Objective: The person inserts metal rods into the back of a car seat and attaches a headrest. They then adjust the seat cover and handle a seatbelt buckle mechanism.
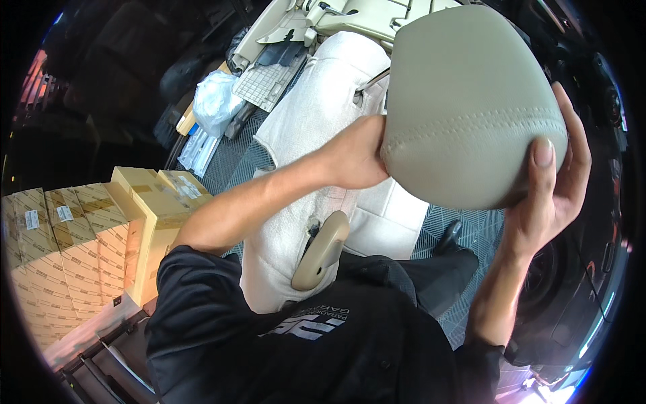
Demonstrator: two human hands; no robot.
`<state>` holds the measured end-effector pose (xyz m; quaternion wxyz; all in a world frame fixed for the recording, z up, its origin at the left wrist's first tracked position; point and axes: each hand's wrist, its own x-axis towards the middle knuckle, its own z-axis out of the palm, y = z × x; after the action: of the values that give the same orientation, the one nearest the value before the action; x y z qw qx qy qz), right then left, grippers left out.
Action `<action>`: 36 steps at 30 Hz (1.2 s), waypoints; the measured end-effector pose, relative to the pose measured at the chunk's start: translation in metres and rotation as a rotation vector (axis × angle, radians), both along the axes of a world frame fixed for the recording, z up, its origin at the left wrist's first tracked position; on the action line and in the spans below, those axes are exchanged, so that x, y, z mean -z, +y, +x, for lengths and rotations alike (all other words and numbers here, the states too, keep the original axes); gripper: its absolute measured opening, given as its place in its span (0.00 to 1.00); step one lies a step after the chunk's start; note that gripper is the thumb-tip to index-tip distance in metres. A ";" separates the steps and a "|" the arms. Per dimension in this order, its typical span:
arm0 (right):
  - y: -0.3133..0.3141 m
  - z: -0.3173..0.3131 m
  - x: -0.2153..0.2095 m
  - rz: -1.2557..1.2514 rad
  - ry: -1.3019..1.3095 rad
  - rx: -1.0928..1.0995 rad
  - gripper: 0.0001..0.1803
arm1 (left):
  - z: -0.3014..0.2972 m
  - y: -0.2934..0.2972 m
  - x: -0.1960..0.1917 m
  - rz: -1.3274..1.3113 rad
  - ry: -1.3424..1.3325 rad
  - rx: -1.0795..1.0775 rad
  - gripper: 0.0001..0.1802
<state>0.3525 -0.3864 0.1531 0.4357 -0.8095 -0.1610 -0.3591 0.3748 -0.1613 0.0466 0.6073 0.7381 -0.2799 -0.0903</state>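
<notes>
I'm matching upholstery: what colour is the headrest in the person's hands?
The headrest is greyish beige, best seen in the head view.

the fingertips of the left hand (360, 153) are hidden behind the stitched leather headrest (471, 101), which covers part of the white seat padding (306, 128). some fingers of the right hand (548, 205) are partly covered. the upper edge cuts off the cream panels (363, 21); the plastic bag's (217, 102) contents are indistinct.

Headrest (474, 101) — smooth, matt, apparently leather.
</notes>
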 end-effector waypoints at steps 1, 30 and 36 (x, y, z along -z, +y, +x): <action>0.003 0.000 -0.004 -0.025 0.007 0.020 0.29 | 0.004 0.003 -0.004 0.053 -0.027 0.034 0.17; 0.121 -0.051 0.175 0.137 1.022 -0.418 0.24 | 0.000 -0.001 0.009 0.054 -0.101 -0.120 0.09; 0.114 -0.051 0.170 0.042 1.006 -0.412 0.24 | 0.004 -0.001 0.010 -0.012 -0.019 -0.139 0.10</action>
<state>0.3018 -0.2728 -0.0169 0.5365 -0.8242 -0.0808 0.1625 0.3784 -0.1625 0.0366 0.6136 0.7530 -0.2342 -0.0392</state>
